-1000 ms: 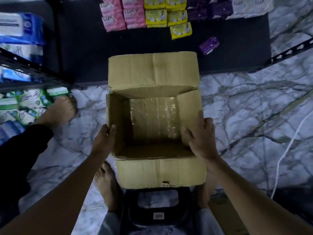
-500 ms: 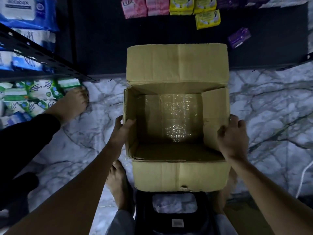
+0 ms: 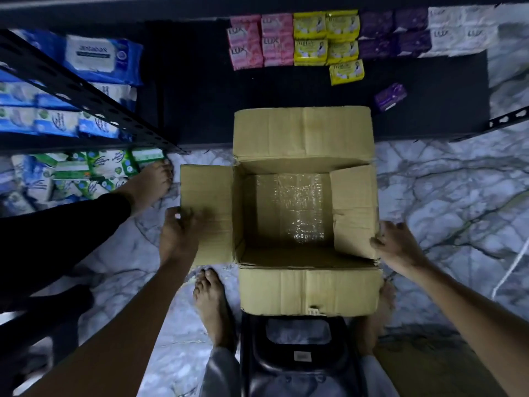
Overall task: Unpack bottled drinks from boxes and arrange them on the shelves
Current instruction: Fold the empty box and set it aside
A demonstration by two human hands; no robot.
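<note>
An open box (image 3: 307,293) sits at centre, with a stool (image 3: 297,368) just before it. The left hand (image 3: 180,233) grips its left flap and the right hand (image 3: 398,247) its right flap. Behind the box, soap packs (image 3: 294,41) lie on a low shelf (image 3: 286,90). Wipes packs (image 3: 91,57) sit on a rack (image 3: 86,93) to the left.

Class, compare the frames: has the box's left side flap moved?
Yes. The left flap has swung outward from the box and now spreads over the marble floor, with the left hand holding it.
</note>
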